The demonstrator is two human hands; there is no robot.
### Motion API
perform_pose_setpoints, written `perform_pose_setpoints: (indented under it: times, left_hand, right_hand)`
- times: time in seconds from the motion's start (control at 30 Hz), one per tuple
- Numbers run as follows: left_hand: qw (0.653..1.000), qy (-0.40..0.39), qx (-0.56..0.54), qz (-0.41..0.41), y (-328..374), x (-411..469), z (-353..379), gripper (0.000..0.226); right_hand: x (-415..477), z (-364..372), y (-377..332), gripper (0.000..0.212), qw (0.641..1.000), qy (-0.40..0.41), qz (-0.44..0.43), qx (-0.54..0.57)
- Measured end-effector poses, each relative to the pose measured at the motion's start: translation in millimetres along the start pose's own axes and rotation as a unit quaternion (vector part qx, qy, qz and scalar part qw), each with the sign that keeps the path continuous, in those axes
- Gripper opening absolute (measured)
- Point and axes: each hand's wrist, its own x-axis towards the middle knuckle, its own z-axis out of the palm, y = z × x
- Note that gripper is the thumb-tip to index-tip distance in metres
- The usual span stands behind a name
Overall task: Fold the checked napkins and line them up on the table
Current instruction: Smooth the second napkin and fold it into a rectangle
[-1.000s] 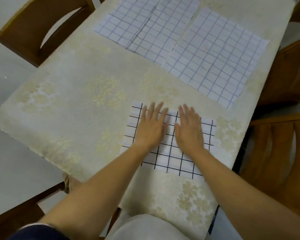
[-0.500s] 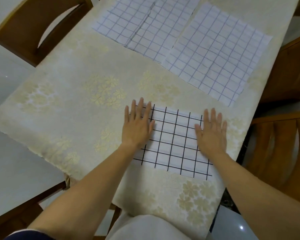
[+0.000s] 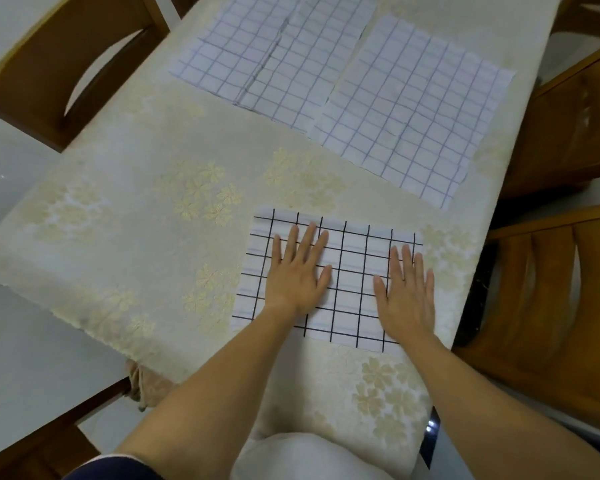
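Found the black-checked napkin [image 3: 350, 268] lying as a folded oblong on the near right part of the worktop [image 3: 136, 209], directly under both grips and touching each. Lay with the long axis across the body, left to right, the right end swung slightly nearer. Pressed on the left half by the left grip [image 3: 297, 275], palm down, fingers straight and fanned, pointing away; pinched nothing. Pressed at the right end by the right grip [image 3: 407, 292], likewise flat and spread, sitting over the short right edge with its outer side spilling onto the bare worktop. Left a strip of napkin showing outside the left grip, so put the right grip nearer an edge to lift. Read as smoothing the fold down. Judged that any further fold would turn on that long axis, with the right short edge carried leftward over the middle. Noted, well beyond the fingertips, the left pale napkin [image 3: 274, 53] and the right pale napkin [image 3: 413, 109], side by side, touching or barely overlapping, spread open and seemingly not yet folded, skewed the same way as the near one.
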Motion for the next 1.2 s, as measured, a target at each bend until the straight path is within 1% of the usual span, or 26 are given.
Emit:
perform_pose_setpoints:
  times: [0.07, 0.1, 0.13, 0.2, 0.27, 0.33, 0.4, 0.47, 0.57, 0.63, 0.7, 0.73, 0.8, 0.83, 0.87, 0.9, 0.93, 0.97, 1.03, 1.07, 1.13, 1.2]
  left_hand:
    - [1.0, 0.003, -0.018, -0.01, 5, 0, -8, 0.07]
    - [0.999, 0.019, -0.022, -0.013, 9, 2, -14, 0.07]
    - [0.999, 0.045, -0.021, -0.007, 14, 6, -20, 0.067]
    - [0.996, 0.078, -0.035, 0.017, 24, 19, -32, 0.059]
    - [0.997, 0.043, -0.054, 0.017, 30, 35, -37, 0.057]
    - [0.999, 0.005, -0.042, -0.008, 25, 44, -32, 0.059]
    - [1.0, -0.005, -0.009, -0.023, 12, 43, -25, 0.059]
    - [0.999, 0.003, 0.01, -0.036, -3, 39, -20, 0.06]
    - [0.997, 0.014, 0.007, -0.071, -25, 37, -23, 0.065]
    - [0.996, 0.008, 0.001, -0.086, -35, 37, -26, 0.066]
    - [0.996, 0.002, -0.005, -0.092, -40, 38, -28, 0.07]
    - [0.996, 0.003, -0.009, -0.091, -40, 38, -30, 0.073]
    - [0.998, 0.025, -0.002, -0.058, -34, 36, -34, 0.079]
    - [0.999, 0.038, 0.011, -0.019, -30, 33, -36, 0.082]
    - [0.998, 0.039, 0.023, 0.034, -26, 30, -35, 0.085]
    - [0.996, 0.022, 0.026, 0.087, -24, 27, -33, 0.088]
    - [0.992, -0.011, 0.016, 0.121, -21, 25, -31, 0.093]
    - [0.99, -0.054, 0.002, 0.133, -19, 23, -30, 0.099]
    - [0.986, -0.116, -0.009, 0.118, -15, 23, -30, 0.111]
    - [0.986, -0.131, -0.008, 0.107, -12, 24, -32, 0.115]
    - [0.985, -0.149, -0.005, 0.092, -5, 27, -37, 0.121]
    - [0.984, -0.161, 0.008, 0.082, -1, 29, -44, 0.126]
  right_hand:
    - [2, -4, -8, 0.079, 1.0, 0.002, 0.026, -0.004]
    - [6, -8, -17, 0.081, 0.999, 0.016, 0.034, 0.003]
    - [12, -14, -29, 0.08, 0.999, 0.031, 0.027, 0.013]
    - [25, -26, -58, 0.074, 0.998, 0.048, -0.025, 0.026]
    - [39, -31, -84, 0.067, 0.996, 0.022, -0.083, 0.027]
    - [48, -26, -94, 0.066, 0.995, -0.015, -0.099, 0.007]
    - [49, -19, -84, 0.064, 0.995, -0.036, -0.093, -0.014]
    - [47, -15, -61, 0.068, 0.997, -0.038, -0.071, -0.008]
    - [44, -19, -15, 0.072, 0.999, -0.034, -0.018, -0.013]
    - [45, -26, 13, 0.073, 0.999, -0.05, 0.01, -0.009]
    - [46, -35, 29, 0.079, 0.997, -0.065, 0.032, 0.004]
    - [47, -41, 31, 0.084, 0.997, -0.06, 0.041, 0.013]
    - [49, -52, 27, 0.094, 0.994, -0.016, 0.087, 0.059]
    - [50, -57, 23, 0.098, 0.987, 0.001, 0.128, 0.1]
    - [49, -61, 19, 0.1, 0.977, -0.001, 0.158, 0.141]
    - [47, -63, 18, 0.101, 0.968, -0.021, 0.176, 0.179]
    - [45, -66, 17, 0.101, 0.957, -0.049, 0.196, 0.207]
    - [44, -65, 21, 0.101, 0.946, -0.075, 0.214, 0.231]
    - [42, -68, 24, 0.095, 0.929, -0.121, 0.245, 0.252]
    - [41, -71, 26, 0.082, 0.923, -0.143, 0.25, 0.256]
    - [38, -76, 30, 0.04, 0.908, -0.179, 0.24, 0.292]
    - [31, -79, 31, 0.032, 0.878, -0.204, 0.234, 0.365]
